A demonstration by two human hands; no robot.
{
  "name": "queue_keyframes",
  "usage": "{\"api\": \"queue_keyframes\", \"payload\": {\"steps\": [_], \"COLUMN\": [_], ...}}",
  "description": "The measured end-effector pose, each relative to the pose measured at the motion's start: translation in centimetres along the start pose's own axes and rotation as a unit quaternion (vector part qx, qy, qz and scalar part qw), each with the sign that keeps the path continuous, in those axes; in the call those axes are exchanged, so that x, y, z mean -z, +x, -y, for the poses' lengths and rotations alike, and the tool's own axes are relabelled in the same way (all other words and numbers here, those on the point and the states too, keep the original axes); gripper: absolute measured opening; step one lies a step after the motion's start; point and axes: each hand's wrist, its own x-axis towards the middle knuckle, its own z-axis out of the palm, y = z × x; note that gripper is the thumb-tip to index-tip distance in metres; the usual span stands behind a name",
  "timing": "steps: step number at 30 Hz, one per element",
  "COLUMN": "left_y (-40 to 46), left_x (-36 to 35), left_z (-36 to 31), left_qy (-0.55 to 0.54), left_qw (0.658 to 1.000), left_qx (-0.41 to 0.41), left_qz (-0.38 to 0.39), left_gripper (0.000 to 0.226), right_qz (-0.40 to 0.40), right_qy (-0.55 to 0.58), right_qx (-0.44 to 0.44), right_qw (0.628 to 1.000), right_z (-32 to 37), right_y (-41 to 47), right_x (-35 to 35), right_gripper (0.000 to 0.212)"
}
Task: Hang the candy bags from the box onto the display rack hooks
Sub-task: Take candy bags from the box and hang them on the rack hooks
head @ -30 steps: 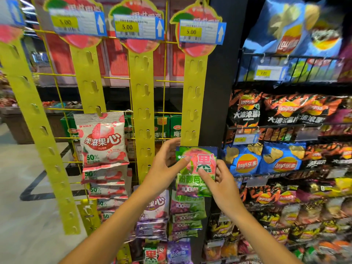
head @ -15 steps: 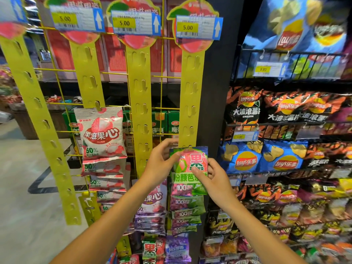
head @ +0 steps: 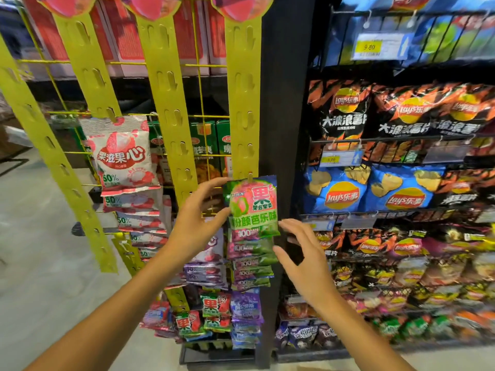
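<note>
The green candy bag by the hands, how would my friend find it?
Find the black post between the yellow strips and the chip shelves. On the yellow strip right beside it, the green candy bag hangs topmost. Unlike the half-hidden bags below, its whole front shows, with a pink fruit picture.

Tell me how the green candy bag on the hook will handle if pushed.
The green candy bag hangs from one yellow strip hook, so it would probably swing. Its crinkled film looks floppy and likely light. The glossy surface may be slippery.
</note>
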Motion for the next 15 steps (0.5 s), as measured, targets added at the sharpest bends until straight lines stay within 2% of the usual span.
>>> {"api": "queue_keyframes", "payload": {"steps": [2, 6, 12, 15], "left_y": [-1.5, -4.8, -11.7, -15.8], "left_x": [0.2, 0.2, -0.1, -0.3], "left_z": [0.3, 0.9, 2.4, 3.8], "left_qy": [0.061, 0.168, 0.314, 0.354], "left_qw": [0.998, 0.986, 0.939, 0.917], "left_qx": [-0.016, -0.006, -0.031, -0.011], "left_qz": [-0.011, 0.000, 0.137, 0.183], "left_gripper": [0.052, 0.050, 0.057, 0.065], "right_qz": [0.013, 0.091, 0.234, 0.273], "right_qy": [-0.028, -0.057, -0.120, -0.136], "right_qx": [0.005, -0.024, -0.034, -0.027], "right_qw": [1.000, 0.994, 0.964, 0.952], "right_z": [-1.4, -3.5, -3.1, -2.6], "right_y": [-1.1, -3.0, -6.6, -9.2], "right_x": [0.9, 2.5, 2.3, 1.1], "right_gripper": [0.041, 0.040, 0.044, 0.046]}}
